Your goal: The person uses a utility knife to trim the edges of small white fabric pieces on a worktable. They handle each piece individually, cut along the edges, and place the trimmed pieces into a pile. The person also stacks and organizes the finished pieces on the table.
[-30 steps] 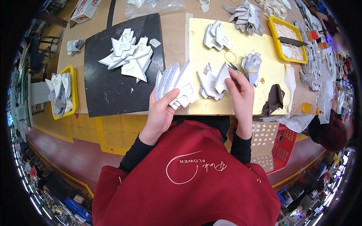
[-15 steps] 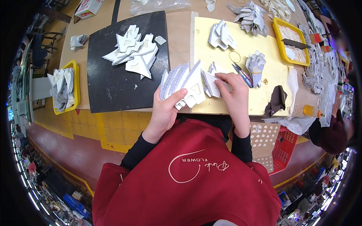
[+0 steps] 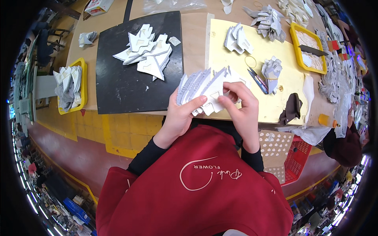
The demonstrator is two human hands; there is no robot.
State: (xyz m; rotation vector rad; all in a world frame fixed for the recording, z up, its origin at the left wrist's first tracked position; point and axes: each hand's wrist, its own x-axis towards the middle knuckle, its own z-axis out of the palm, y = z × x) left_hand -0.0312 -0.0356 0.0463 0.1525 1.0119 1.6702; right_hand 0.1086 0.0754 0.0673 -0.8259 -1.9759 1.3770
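Note:
My left hand (image 3: 182,114) is closed around a fanned stack of white and grey cut pieces (image 3: 197,88) with jagged edges, its thumb pressed on the front. My right hand (image 3: 242,106) pinches the rightmost piece of that stack between thumb and fingers. Behind the right fingers, more white pieces (image 3: 236,76) lie on the yellow sheet (image 3: 228,47), partly hidden. To the left, a loose pile of similar pieces (image 3: 143,53) rests on the black board (image 3: 118,94). Scissors (image 3: 258,80) lie right of my right hand, beside a banded grey bundle (image 3: 271,70).
Another small stack (image 3: 238,39) sits farther back on the yellow sheet, near a rubber band (image 3: 250,61). A yellow basket (image 3: 84,84) with pieces stands at left, a yellow tray (image 3: 293,37) at back right. A dark cloth piece (image 3: 291,110) lies near the front edge; a red crate (image 3: 297,157) is below.
My right hand has moved its piece left against the stack in my left hand and now grips at the stack's right side. The whole view has shifted slightly.

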